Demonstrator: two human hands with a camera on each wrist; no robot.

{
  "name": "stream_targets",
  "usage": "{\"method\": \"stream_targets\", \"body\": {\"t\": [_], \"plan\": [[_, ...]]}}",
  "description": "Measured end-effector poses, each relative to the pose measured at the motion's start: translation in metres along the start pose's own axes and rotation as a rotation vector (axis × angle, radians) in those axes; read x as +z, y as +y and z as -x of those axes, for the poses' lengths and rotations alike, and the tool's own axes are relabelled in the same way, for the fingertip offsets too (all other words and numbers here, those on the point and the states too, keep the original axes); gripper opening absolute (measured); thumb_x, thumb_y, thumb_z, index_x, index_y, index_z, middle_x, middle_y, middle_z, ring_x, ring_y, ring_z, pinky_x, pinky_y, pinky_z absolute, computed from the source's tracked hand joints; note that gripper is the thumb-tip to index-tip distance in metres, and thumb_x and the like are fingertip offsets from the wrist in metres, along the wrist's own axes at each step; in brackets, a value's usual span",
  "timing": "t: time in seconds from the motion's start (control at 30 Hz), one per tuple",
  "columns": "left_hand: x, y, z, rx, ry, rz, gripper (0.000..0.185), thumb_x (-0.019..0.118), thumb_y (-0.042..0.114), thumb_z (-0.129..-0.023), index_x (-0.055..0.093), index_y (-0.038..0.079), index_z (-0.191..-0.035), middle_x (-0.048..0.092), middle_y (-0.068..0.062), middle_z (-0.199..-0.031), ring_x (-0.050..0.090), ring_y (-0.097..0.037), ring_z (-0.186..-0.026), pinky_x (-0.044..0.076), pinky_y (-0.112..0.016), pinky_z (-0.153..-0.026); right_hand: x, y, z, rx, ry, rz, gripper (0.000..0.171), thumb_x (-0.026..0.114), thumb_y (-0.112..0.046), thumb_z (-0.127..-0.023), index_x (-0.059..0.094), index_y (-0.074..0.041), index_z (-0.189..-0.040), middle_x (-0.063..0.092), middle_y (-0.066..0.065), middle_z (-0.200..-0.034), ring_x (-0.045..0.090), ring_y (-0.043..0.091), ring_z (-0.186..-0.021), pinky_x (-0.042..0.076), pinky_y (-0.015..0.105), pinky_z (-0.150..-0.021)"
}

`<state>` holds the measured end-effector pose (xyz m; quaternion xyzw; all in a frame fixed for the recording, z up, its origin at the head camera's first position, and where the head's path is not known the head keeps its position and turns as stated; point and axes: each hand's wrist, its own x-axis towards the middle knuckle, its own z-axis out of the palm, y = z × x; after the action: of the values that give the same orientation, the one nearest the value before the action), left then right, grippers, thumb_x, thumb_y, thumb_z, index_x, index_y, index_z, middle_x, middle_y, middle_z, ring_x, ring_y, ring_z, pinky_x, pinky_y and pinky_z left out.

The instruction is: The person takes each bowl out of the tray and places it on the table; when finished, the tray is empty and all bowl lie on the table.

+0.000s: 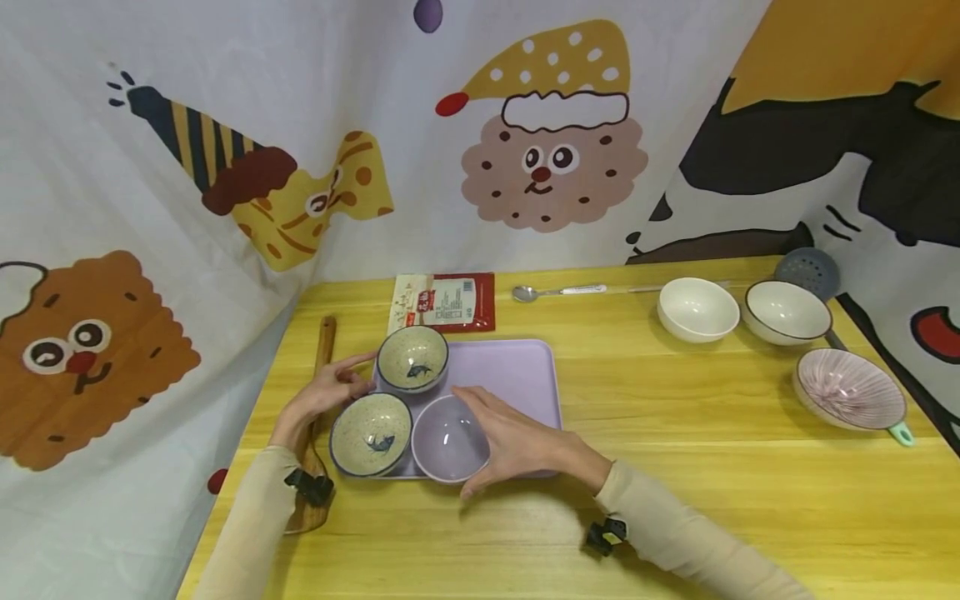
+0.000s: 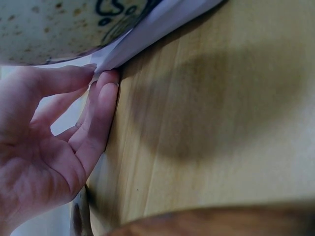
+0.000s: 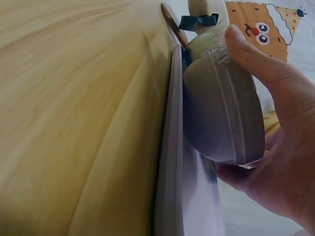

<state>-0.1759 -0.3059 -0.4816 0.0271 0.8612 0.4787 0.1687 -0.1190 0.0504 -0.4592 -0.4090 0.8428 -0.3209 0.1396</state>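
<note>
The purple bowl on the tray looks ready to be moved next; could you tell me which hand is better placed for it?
The right hand, probably: its fingers and thumb already curl round the purple bowl on the tray. The left hand is at the tray's left edge, beside the speckled bowls.

glossy lilac bowl [image 1: 448, 437], wooden table [image 1: 675, 467]
</note>
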Motion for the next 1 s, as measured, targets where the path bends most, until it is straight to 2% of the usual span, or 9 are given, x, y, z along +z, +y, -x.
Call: {"method": "stream_targets", "body": {"t": [0.2, 0.37, 0.67, 0.8, 1.0], "plan": [[-0.001, 0.0, 0.0, 0.003, -0.009, 0.0, 0.067, 0.068, 0.011, -0.093, 0.041, 0.006, -0.154, 0.072, -0.01, -0.09, 0.062, -0.012, -0.077, 0.051, -0.026, -0.067, 0.0, -0.001, -0.001, 0.0, -0.013, -0.024, 0.142, 0.095, -0.054, -0.058, 0.012, -0.002, -0.161, 0.029, 0.015, -0.161, 0.039, 0.027, -0.145, 0.038, 0.045, -0.116], [-0.003, -0.004, -0.001, 0.006, -0.009, -0.019, 0.066, 0.068, 0.013, -0.094, 0.041, 0.006, -0.154, 0.072, -0.007, -0.09, 0.063, -0.012, -0.079, 0.051, -0.027, -0.068, 0.003, 0.0, -0.003, 0.016, 0.03, -0.041, 0.136, 0.095, -0.051, -0.06, 0.018, -0.004, -0.161, 0.036, 0.012, -0.158, 0.046, 0.025, -0.139, 0.043, 0.045, -0.112], [-0.002, -0.003, -0.001, -0.007, -0.013, -0.025, 0.068, 0.068, 0.013, -0.094, 0.04, 0.007, -0.155, 0.071, -0.012, -0.092, 0.061, -0.013, -0.079, 0.05, -0.026, -0.068, 0.005, 0.006, 0.004, -0.011, 0.192, -0.064, 0.132, 0.097, -0.048, -0.055, 0.026, -0.009, -0.16, 0.042, 0.009, -0.154, 0.05, 0.024, -0.136, 0.046, 0.047, -0.108], [-0.001, -0.002, -0.002, -0.021, -0.014, -0.031, 0.068, 0.068, 0.013, -0.094, 0.041, 0.008, -0.155, 0.07, -0.009, -0.091, 0.06, -0.013, -0.078, 0.05, -0.026, -0.068, 0.002, 0.01, 0.01, 0.007, 0.288, -0.074, 0.133, 0.097, -0.051, -0.052, 0.029, -0.012, -0.159, 0.043, 0.005, -0.154, 0.05, 0.025, -0.136, 0.046, 0.05, -0.108], [-0.001, 0.0, -0.001, -0.029, -0.021, -0.042, 0.068, 0.067, 0.013, -0.094, 0.04, 0.01, -0.156, 0.07, -0.007, -0.091, 0.061, -0.015, -0.08, 0.05, -0.027, -0.069, -0.008, 0.019, 0.022, 0.072, 0.419, -0.108, 0.133, 0.099, -0.048, -0.05, 0.027, -0.024, -0.16, 0.043, 0.002, -0.152, 0.053, 0.027, -0.132, 0.049, 0.054, -0.102]]}}
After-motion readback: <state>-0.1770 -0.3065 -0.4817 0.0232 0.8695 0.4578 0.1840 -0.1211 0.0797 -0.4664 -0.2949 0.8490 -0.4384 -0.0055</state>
